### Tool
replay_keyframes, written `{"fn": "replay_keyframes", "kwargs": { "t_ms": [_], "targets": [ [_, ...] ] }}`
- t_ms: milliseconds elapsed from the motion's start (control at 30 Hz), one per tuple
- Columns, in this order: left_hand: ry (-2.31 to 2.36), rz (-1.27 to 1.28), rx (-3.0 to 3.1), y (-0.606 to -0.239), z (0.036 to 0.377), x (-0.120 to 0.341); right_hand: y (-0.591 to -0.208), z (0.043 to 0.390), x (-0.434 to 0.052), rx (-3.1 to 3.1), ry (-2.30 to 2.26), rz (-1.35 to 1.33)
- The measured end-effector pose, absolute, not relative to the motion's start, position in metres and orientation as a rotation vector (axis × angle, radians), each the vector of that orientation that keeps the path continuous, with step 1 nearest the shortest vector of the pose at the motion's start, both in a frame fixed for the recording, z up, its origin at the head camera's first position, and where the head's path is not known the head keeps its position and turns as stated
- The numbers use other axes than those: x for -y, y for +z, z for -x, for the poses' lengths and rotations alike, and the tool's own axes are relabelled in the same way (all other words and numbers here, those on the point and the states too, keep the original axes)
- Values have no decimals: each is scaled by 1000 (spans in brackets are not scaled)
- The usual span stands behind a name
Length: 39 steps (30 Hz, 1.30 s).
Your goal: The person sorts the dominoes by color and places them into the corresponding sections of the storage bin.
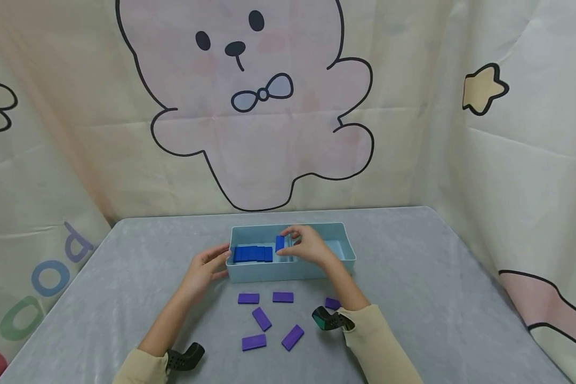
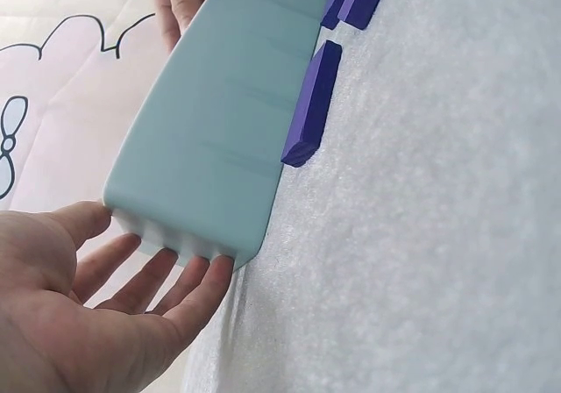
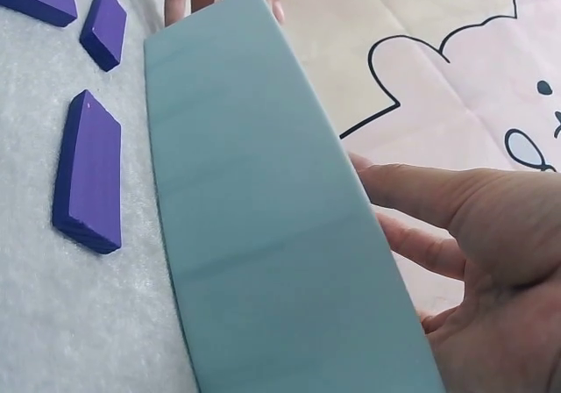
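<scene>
Two bare hands work at a light blue rectangular plastic box [image 1: 288, 271] that stands near the middle of the grey felt-covered table [image 1: 437, 298]. At the box's left end, the left hand [image 1: 206, 266] rests with straight, relaxed fingers [image 2: 180, 275] touching the end wall, holding nothing. Inside the box, along its left half, a row of flat dark blue rectangular tiles [image 1: 253, 254] stands packed on edge. Just right of that row, the right hand [image 1: 309, 246] reaches over the box's front wall and pinches one upright dark blue tile [image 1: 280, 243] between thumb and fingertips, inside the box, close to the row. Toward the near edge of the table, in front of the box, six flat purple rectangular tiles [image 1: 261, 319] lie scattered on the felt, one partly hidden by the right forearm.
</scene>
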<state>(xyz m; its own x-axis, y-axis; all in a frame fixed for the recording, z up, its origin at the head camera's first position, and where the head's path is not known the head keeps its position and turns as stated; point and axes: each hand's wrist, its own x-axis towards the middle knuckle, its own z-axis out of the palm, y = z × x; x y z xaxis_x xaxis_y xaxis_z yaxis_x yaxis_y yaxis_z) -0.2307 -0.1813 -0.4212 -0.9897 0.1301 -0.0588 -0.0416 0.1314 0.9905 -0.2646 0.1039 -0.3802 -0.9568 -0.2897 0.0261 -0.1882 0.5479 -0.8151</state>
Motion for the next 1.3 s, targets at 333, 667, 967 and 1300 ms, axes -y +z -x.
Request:
{"fn": "replay_keyframes", "kwargs": {
  "t_ms": [333,667,967,1300],
  "targets": [
    [1985,-71,-2265,-421,231,180,-385,273,-98,-2681,-1279,400],
    [1985,-111,-2272,-420,227,179,-387,278,-92,-2691,-1177,379],
    [1982,-103,-2275,-420,227,179,-388,282,-85,-2749,-1101,373],
    [1981,-82,-2271,-420,227,179,-386,280,-86,-2762,-1047,415]
  ]
}}
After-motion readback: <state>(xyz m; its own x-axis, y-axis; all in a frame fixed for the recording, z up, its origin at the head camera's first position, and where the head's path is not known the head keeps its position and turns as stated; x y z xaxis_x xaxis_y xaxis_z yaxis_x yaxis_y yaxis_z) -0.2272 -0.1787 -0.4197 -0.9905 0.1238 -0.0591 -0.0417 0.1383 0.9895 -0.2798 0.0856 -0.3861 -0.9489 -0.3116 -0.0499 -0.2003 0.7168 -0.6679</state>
